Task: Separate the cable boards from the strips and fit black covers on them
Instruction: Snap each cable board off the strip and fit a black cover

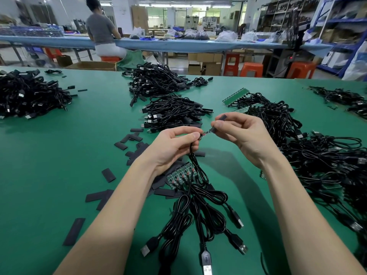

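1. Lying nearest on the table point(59, 155), a strip point(181, 175) with its boards unsnapped trails cables toward the viewer.
2. Above it, the left hand point(174, 144) pinches a board point(205, 133) and its cable; the right hand point(240, 133) grips a cover point(218, 122), its mouth just at the board's tip.
3. The board's long axis runs left-low to right-high, tip pointing into the cover.
4. Risk: tilt the cover and its edge may snag components, or strain the soldered wires.
5. Farther off lie cable piles point(170, 114).

A matt black cover point(220, 120) is pinched in the right hand point(244, 135). Glossy black cables point(200, 203) with metal plugs point(206, 269) are spread below both hands on matt green table point(99, 135).
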